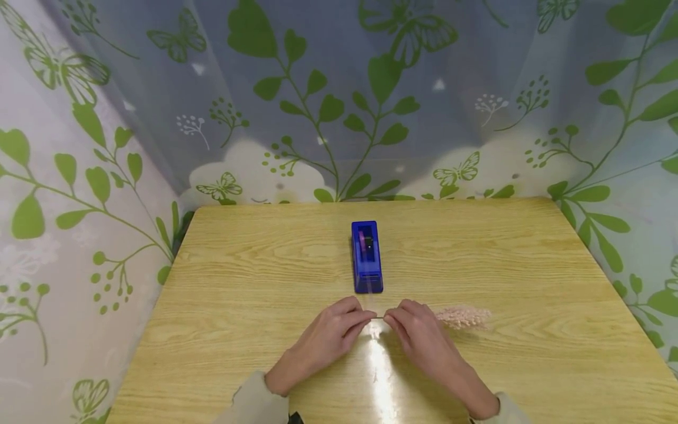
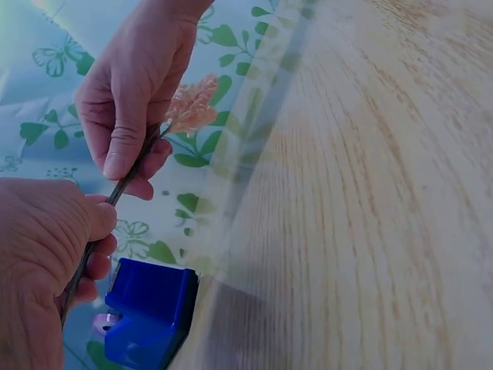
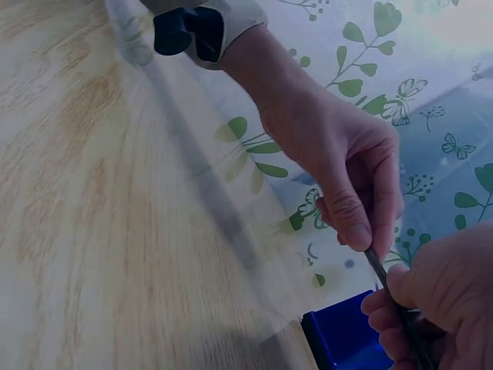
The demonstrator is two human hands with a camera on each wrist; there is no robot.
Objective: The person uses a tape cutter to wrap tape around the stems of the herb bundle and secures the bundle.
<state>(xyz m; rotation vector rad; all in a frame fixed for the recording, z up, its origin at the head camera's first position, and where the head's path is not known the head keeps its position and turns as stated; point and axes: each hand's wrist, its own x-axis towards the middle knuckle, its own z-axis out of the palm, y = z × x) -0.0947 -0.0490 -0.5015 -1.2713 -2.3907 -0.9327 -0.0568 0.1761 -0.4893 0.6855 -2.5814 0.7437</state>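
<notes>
While the head view gives us only a short piece of the dark stem (image 2: pixel 117 190) between 2 hands, the left wrist view shows us more of its length, running from the lower palm up to the fluffy pink flower head (image 1: pixel 463 317). That view also shows us a pink roll (image 2: pixel 104 324) at the side of the blue tape dispenser (image 1: pixel 367 257); the right wrist view shows us a black device (image 3: pixel 189 32) by the left cuff, and just a corner of the dispenser.

Our fingers cover much of the stem, and its lower end is hard to follow. A faint clear strip (image 1: pixel 369 300) reaches from the dispenser toward us; we cannot tell whether it touches the stem.

Both forearms angle inward from the bottom edge. The left hand (image 1: pixel 333 327) and right hand (image 1: pixel 424 335) each pinch the stem, fingertips slightly apart, above the wooden table (image 1: pixel 238 282) and just before the dispenser.
</notes>
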